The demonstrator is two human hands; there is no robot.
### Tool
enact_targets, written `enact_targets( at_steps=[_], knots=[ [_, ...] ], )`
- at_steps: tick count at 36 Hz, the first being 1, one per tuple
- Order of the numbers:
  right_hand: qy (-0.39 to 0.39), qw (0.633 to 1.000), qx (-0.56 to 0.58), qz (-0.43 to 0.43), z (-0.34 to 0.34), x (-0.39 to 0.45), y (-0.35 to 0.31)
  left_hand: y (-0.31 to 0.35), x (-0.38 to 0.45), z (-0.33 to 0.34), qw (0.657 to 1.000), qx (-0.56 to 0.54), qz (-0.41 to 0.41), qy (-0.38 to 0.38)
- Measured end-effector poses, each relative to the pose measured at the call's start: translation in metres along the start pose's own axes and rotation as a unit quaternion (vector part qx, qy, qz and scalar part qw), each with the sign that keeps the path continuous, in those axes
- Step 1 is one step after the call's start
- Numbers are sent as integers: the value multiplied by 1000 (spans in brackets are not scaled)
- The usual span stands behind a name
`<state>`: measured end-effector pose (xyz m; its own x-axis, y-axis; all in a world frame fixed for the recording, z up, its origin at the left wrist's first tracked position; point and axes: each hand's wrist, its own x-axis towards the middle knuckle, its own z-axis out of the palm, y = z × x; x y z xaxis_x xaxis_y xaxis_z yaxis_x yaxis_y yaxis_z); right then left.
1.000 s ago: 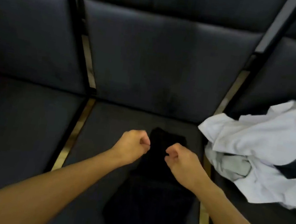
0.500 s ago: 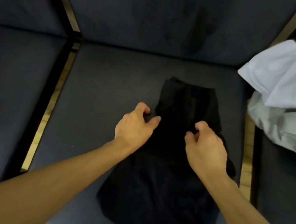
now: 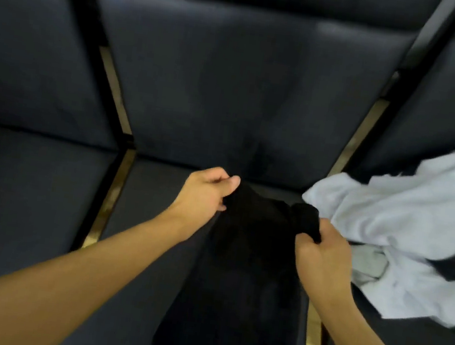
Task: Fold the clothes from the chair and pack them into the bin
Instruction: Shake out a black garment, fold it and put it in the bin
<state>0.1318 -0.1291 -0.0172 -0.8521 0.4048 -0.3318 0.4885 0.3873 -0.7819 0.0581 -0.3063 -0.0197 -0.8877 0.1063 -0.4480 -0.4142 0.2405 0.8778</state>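
A black garment [image 3: 244,276] lies lengthwise on the middle dark grey seat [image 3: 158,206] in the head view. My left hand [image 3: 204,195] pinches its far left corner. My right hand [image 3: 322,257] grips its far right corner, where the cloth is bunched above the fingers. The far edge of the garment is lifted between the two hands. The near end runs out of the bottom of the frame. No bin is in view.
A heap of white and grey clothes [image 3: 404,224] with a black patch lies on the seat to the right. Brass-coloured strips [image 3: 109,200] separate the seats. Dark seat backs [image 3: 232,86] rise behind. The left seat [image 3: 23,197] holds nothing.
Half a second ago both hands rested on the middle of the garment. Now they grip its far corners and have raised that edge. The view has tilted up.
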Motion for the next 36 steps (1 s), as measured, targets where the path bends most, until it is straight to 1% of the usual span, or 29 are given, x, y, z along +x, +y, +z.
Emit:
enact_targets(
  at_steps=[3,6,7,8,9,10,11,12,14,17,20,22,23,24,25,29,32,34,36],
  knots=[
    [28,999,13,-29,-35,-11,-71,82,-23,-35,998,-4,57,-30],
    [42,997,18,-54,-78,-27,-142,162,-56,-71,993,-1,113,-37],
    [60,996,27,-62,-95,-34,-172,196,-73,-85,991,-1,126,-43],
    [59,995,25,-76,-104,-37,-184,211,-81,-92,988,-7,147,-57],
    [81,992,18,-92,-119,-44,-214,244,-95,-104,985,-11,162,-61],
    [76,992,0,-103,-123,-44,-220,250,-100,-106,983,-22,167,-75],
    [104,987,-2,-126,-145,-59,-263,294,-124,-124,980,-17,185,-73],
    [104,984,-5,-144,-154,-67,-280,309,-135,-127,978,-18,191,-83],
    [128,976,-7,-176,-181,-90,-328,357,-168,-139,971,-30,215,-97],
    [156,963,-11,-218,-207,-119,-387,418,-204,-144,961,-82,235,-122],
    [147,934,4,-325,-222,-159,-437,476,-237,-146,943,-104,278,-154],
    [84,928,-7,-364,-226,-189,-470,509,-256,-146,931,-93,312,-163],
    [42,930,-7,-364,-227,-201,-483,522,-266,-146,926,-85,329,-161],
    [18,933,-7,-360,-228,-209,-493,533,-274,-147,923,-76,343,-157],
    [17,933,-14,-359,-230,-214,-502,542,-281,-148,919,-69,355,-157],
    [107,925,-45,-361,-247,-214,-521,570,-307,-155,909,-39,393,-133],
    [168,910,-59,-374,-264,-218,-533,585,-323,-164,901,-21,424,-87],
    [188,906,-39,-378,-275,-222,-543,594,-330,-173,894,-11,446,-38],
    [184,911,-11,-368,-284,-227,-551,603,-337,-178,888,11,459,14]
  ],
)
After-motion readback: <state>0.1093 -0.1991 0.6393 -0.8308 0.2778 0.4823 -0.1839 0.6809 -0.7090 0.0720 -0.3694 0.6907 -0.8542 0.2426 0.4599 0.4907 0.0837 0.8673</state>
